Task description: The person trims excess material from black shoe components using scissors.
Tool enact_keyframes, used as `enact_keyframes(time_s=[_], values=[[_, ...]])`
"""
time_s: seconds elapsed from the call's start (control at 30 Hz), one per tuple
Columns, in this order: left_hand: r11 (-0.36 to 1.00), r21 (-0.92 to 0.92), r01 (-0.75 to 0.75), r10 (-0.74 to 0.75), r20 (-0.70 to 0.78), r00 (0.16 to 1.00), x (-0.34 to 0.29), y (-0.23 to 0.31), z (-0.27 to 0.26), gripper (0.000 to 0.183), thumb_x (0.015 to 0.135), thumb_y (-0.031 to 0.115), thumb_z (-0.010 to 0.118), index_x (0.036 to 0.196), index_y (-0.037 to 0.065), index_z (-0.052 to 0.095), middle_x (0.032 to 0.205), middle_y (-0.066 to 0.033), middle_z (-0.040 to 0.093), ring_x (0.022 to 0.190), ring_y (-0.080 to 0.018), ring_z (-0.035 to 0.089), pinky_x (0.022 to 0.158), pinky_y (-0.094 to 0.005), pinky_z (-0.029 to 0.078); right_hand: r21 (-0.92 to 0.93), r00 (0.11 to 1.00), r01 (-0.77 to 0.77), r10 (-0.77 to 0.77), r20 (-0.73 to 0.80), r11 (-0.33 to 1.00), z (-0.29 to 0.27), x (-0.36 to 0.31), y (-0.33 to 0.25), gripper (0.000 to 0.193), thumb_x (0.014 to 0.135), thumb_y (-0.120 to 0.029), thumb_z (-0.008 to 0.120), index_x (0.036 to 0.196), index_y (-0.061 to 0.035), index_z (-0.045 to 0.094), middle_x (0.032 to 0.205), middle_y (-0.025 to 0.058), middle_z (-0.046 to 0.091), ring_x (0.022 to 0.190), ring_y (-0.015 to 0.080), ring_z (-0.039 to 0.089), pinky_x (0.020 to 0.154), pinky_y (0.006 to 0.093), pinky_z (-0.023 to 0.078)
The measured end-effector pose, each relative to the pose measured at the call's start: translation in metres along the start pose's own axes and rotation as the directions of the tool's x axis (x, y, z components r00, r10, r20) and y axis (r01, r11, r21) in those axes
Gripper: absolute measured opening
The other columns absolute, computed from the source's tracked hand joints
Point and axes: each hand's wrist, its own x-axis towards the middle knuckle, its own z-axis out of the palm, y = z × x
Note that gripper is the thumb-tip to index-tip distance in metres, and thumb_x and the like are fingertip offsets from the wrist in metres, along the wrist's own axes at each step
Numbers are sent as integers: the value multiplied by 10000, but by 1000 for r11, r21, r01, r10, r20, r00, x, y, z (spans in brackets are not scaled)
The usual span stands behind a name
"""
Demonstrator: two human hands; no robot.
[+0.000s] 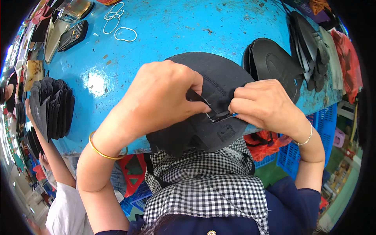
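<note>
A large rounded black panel (201, 64), leather-like with a raised seam, lies over the table's near edge above my lap. My left hand (160, 94) is closed over its left part, pinching a black strip (199, 100) between thumb and fingers. On the right of the panel, my right hand (262, 103) is closed in a pinch close to the strip's lower end. A small bluish bit shows at its fingertips; what it holds is mostly hidden. Between the two hands, a narrow black fold with light edges stands up from the panel.
Stacked black panels (270, 64) lie at right on the blue table (168, 27), with more black pieces (303, 39) beyond. At left are a black stack (53, 107), a calculator (74, 36) and white cord (113, 17). Another person's arm (51, 150) reaches in. Blue crates (291, 156) stand below right.
</note>
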Motion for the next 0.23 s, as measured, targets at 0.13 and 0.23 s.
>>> enact_keyframes(time_s=[0.13, 0.23], values=[[995, -100, 17, -17, 7, 1000, -4, -13, -5, 204, 753, 207, 817, 825, 49, 711, 648, -123, 625, 578, -275, 600, 545, -369, 444, 18, 992, 69, -70, 109, 997, -10, 8, 5, 254, 769, -138, 763, 867, -122, 529, 700, 34, 495, 647, 244, 600, 528, 371, 472], [996, -78, 48, -40, 96, 995, -2, -10, -12, 186, 792, 209, 785, 867, 50, 722, 688, -128, 655, 600, -265, 623, 572, -366, 457, -61, 997, 71, -71, -3, 996, -9, 15, 7, 255, 784, -183, 759, 884, -124, 533, 734, 23, 531, 657, 236, 614, 532, 376, 479]])
